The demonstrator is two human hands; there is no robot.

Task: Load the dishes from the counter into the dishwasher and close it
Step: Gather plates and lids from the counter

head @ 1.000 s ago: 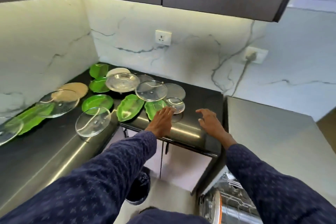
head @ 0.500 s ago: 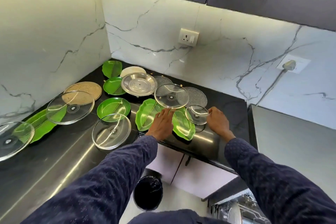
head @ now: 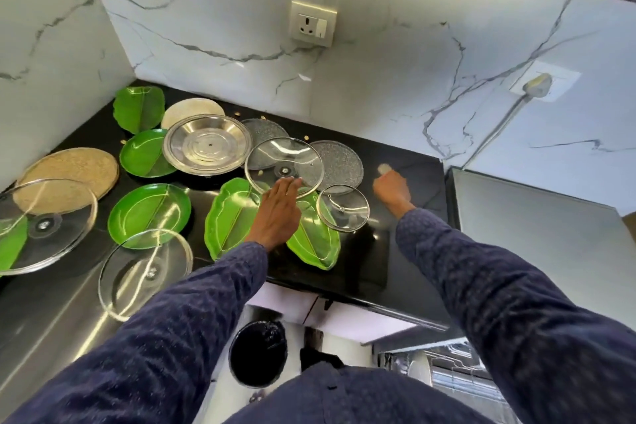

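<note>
Many dishes lie on the black counter (head: 406, 251). Among them are a steel plate (head: 208, 144), a large glass lid (head: 284, 162), a small glass lid (head: 342, 206), two green leaf-shaped plates (head: 229, 220) (head: 316, 244), round green plates (head: 149, 213) and two textured glass plates (head: 340, 165). My left hand (head: 278, 213) stretches flat over the leaf plates, its fingertips at the near rim of the large glass lid. My right hand (head: 392, 189) rests, fingers curled and blurred, on bare counter right of the small lid. The open dishwasher (head: 451, 372) shows at the bottom right.
More glass lids (head: 144, 272) (head: 44, 224) and a beige round plate (head: 72, 172) sit on the left counter. A black bin (head: 258, 351) stands on the floor below. A grey appliance top (head: 537, 227) adjoins the counter on the right. A wall socket (head: 313, 22) is above.
My left hand has slid forward over the leaf plates to the large lid's rim. My right hand has left the small lid and moved right and farther back. The view has come closer.
</note>
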